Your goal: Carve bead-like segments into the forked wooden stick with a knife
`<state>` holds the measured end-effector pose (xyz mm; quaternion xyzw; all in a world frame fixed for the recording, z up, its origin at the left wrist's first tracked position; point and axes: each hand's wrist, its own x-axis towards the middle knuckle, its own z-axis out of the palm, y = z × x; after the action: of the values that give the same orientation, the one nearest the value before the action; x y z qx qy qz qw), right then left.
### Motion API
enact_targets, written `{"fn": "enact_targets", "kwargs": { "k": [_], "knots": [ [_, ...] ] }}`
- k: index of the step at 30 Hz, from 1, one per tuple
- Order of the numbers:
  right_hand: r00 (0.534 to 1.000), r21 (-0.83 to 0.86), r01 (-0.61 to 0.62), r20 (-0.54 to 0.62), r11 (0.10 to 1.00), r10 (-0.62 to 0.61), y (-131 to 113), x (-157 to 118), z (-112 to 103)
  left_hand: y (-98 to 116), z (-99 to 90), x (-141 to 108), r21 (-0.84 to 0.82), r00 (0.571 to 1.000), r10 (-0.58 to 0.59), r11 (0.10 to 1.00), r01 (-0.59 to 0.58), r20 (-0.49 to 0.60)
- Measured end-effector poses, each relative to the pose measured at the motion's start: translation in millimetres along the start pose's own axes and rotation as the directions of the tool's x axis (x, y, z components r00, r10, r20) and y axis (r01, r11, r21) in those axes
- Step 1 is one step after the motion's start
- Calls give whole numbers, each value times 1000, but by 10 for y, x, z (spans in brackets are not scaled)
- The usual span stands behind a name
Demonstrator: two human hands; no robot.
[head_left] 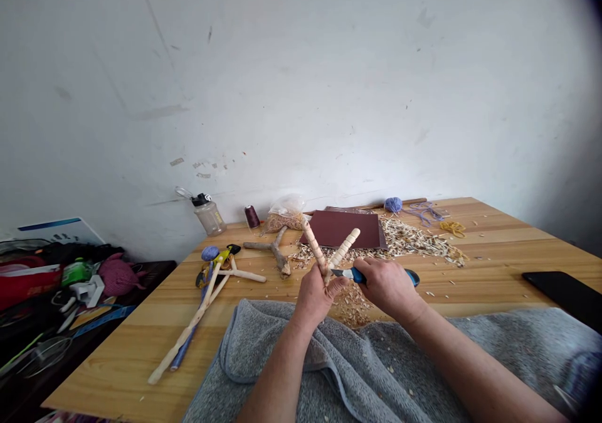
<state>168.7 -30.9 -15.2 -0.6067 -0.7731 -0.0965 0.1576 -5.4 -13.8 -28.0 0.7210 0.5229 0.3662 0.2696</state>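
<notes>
Gripping the stick point(342, 251) below its fork, the left hand point(313, 292) is nearer it, both prongs rising and spreading above that hand, while the right hand point(388, 283), closed round the knife point(359, 275), points it leftward at the fork.

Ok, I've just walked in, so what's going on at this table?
A person's left hand grips a forked stick near its fork, while the right hand holds a blue-handled knife, blade close to the fork. The stick's prongs look pale and ridged. Wood shavings lie on the table beside a maroon sheet; a grey towel lies beneath the forearms.
</notes>
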Motion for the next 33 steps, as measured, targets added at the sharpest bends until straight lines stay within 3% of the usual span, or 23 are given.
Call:
{"fn": "enact_targets", "kwargs": {
  "k": [16,23,33],
  "knots": [
    [1000,-12,-19,14,1000,19,-50,-11,-15,57,60,-51,-89,999,46,995,-47,-16],
    [997,-17,-68,26,998,69,-94,-14,-8,152,64,-65,-199,1000,10,980,-16,-29],
    [986,26,-151,70,988,149,-143,-7,-65,222,133,-81,-130,991,-14,991,-3,-131]
  ]
}}
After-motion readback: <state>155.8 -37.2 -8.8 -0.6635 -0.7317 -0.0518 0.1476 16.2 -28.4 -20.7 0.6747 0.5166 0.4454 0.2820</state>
